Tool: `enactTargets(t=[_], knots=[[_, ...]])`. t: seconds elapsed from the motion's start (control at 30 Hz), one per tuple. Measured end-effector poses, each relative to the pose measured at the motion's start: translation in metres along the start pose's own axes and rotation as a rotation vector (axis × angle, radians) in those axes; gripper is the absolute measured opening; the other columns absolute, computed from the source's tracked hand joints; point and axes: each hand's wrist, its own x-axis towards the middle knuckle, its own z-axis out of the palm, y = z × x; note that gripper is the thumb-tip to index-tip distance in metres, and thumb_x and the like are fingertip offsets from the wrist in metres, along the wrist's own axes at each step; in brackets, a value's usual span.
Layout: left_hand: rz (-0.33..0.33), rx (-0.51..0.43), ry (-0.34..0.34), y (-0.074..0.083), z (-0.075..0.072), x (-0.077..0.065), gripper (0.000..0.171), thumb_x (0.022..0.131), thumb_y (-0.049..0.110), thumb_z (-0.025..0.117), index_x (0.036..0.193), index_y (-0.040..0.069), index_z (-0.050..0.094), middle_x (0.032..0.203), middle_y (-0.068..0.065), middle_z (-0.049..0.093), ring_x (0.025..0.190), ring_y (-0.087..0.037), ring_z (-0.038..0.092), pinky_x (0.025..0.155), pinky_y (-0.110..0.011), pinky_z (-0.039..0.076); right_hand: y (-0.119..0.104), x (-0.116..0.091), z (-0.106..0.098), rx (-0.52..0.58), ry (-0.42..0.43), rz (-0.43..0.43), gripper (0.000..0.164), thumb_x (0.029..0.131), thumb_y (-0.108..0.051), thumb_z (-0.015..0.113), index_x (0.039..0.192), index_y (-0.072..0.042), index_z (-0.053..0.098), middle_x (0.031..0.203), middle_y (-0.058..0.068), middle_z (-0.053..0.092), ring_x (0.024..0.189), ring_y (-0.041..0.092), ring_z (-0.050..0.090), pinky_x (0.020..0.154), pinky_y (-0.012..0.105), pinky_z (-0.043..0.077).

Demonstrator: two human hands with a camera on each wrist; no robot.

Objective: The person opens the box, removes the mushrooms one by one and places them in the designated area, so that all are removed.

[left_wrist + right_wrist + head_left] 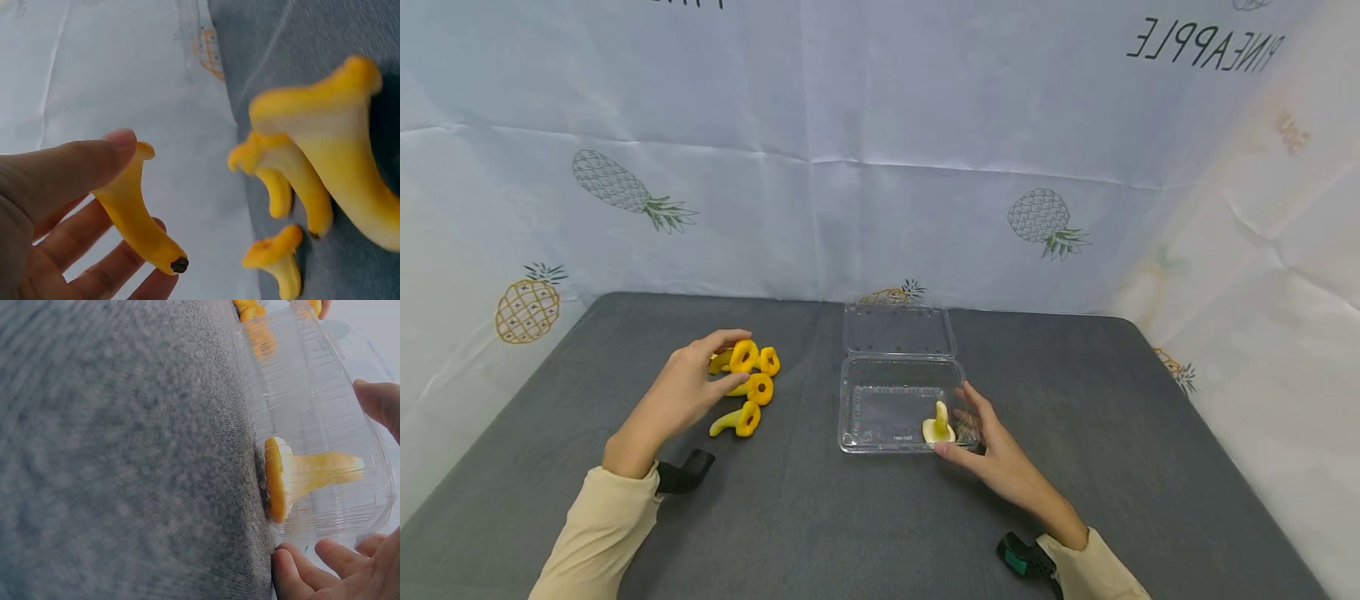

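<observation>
And it's golden yellow we see on the mushrooms [353, 165], with one held mushroom [140, 228] black at its stem tip [179, 265]! The boxed mushroom [940, 427] mixes cream and yellow; the box [847, 408] is clear. Mottled grey bench [820, 533], beige sleeves [602, 533], and bluish-white cloth [910, 108] patterned with pineapples [527, 311], orange and grey.

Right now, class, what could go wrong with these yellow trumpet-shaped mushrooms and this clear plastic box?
The curved yellow mushroom held in the left hand might slip. That hand could knock the loose yellow mushrooms on the grey table. The clear plastic box might slide if the right hand pushes its end, toppling the pale yellow, stem-up mushroom inside.
</observation>
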Motion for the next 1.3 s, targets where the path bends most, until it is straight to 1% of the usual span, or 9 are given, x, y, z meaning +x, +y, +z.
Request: enactTargets(t=[0.07, 0.23, 0.43, 0.57, 0.77, 0.9, 1.07, 1.3], knots=[[-0.011, -0.001, -0.003, -0.005, -0.001, 0.000, 0.056, 0.090, 0.007, 0.072, 0.141, 0.004, 0.049, 0.139, -0.024, 0.054, 0.123, -0.043, 0.052, 0.096, -0.062, 0.046, 0.000, 0.000, 0.000, -0.002, -0.001, 0.004, 0.098, 0.092, -0.034, 0.072, 0.160, -0.018, 0.004, 0.164, 0.016, 0.018, 0.144, 0.044, 0.035, 0.109, 0.067, 0.036], [-0.036, 0.008, -0.017, -0.015, -0.005, -0.001, 0.056, 0.090, 0.009, 0.072, 0.141, 0.004, 0.049, 0.135, -0.024, 0.053, 0.121, -0.043, 0.051, 0.097, -0.062, 0.045, 0.000, 0.000, 0.000, -0.001, -0.002, 0.008, 0.098, 0.092, -0.034, 0.071, 0.160, -0.018, 0.003, 0.164, 0.016, 0.018, 0.144, 0.044, 0.035, 0.109, 0.067, 0.036], [-0.069, 0.019, -0.048, -0.028, -0.008, -0.001, 0.056, 0.091, 0.009, 0.070, 0.142, 0.002, 0.048, 0.137, -0.027, 0.051, 0.122, -0.047, 0.050, 0.098, -0.063, 0.045, 0.000, 0.000, 0.000, -0.004, 0.000, -0.004, 0.098, 0.092, -0.033, 0.071, 0.160, -0.016, 0.003, 0.164, 0.017, 0.018, 0.144, 0.044, 0.036, 0.108, 0.067, 0.036], [-0.083, 0.025, -0.065, -0.035, -0.010, -0.001, 0.054, 0.092, 0.009, 0.069, 0.141, 0.002, 0.048, 0.136, -0.028, 0.052, 0.122, -0.050, 0.050, 0.097, -0.064, 0.044, 0.000, 0.001, 0.000, -0.008, 0.001, -0.010, 0.098, 0.092, -0.033, 0.071, 0.160, -0.016, 0.003, 0.164, 0.017, 0.018, 0.144, 0.045, 0.036, 0.108, 0.067, 0.036], [-0.107, 0.053, -0.086, -0.044, -0.010, 0.000, 0.053, 0.091, 0.008, 0.070, 0.140, -0.001, 0.049, 0.137, -0.032, 0.051, 0.122, -0.052, 0.049, 0.097, -0.067, 0.043, 0.000, 0.001, 0.000, -0.010, 0.001, -0.007, 0.098, 0.092, -0.033, 0.071, 0.160, -0.016, 0.003, 0.164, 0.017, 0.017, 0.144, 0.045, 0.035, 0.108, 0.067, 0.036], [-0.117, 0.052, -0.102, -0.049, -0.011, 0.000, 0.053, 0.091, 0.008, 0.070, 0.139, -0.002, 0.049, 0.138, -0.033, 0.049, 0.124, -0.054, 0.048, 0.098, -0.067, 0.043, 0.000, 0.001, 0.000, -0.013, 0.002, -0.008, 0.099, 0.092, -0.034, 0.072, 0.160, -0.015, 0.002, 0.164, 0.018, 0.017, 0.144, 0.046, 0.035, 0.108, 0.068, 0.036], [-0.124, 0.063, -0.129, -0.056, -0.011, -0.001, 0.055, 0.089, 0.007, 0.072, 0.138, -0.003, 0.050, 0.136, -0.034, 0.051, 0.123, -0.054, 0.049, 0.096, -0.067, 0.043, 0.000, 0.001, 0.000, -0.014, 0.003, -0.013, 0.099, 0.092, -0.034, 0.072, 0.160, -0.015, 0.003, 0.164, 0.018, 0.018, 0.143, 0.045, 0.036, 0.108, 0.067, 0.036], [-0.151, 0.085, -0.171, -0.065, -0.007, -0.002, 0.053, 0.088, 0.007, 0.074, 0.135, -0.003, 0.053, 0.134, -0.034, 0.053, 0.120, -0.052, 0.051, 0.095, -0.066, 0.044, 0.001, 0.000, 0.000, -0.002, -0.004, -0.024, 0.098, 0.092, -0.032, 0.071, 0.160, -0.014, 0.003, 0.164, 0.018, 0.017, 0.144, 0.045, 0.034, 0.109, 0.067, 0.036]])
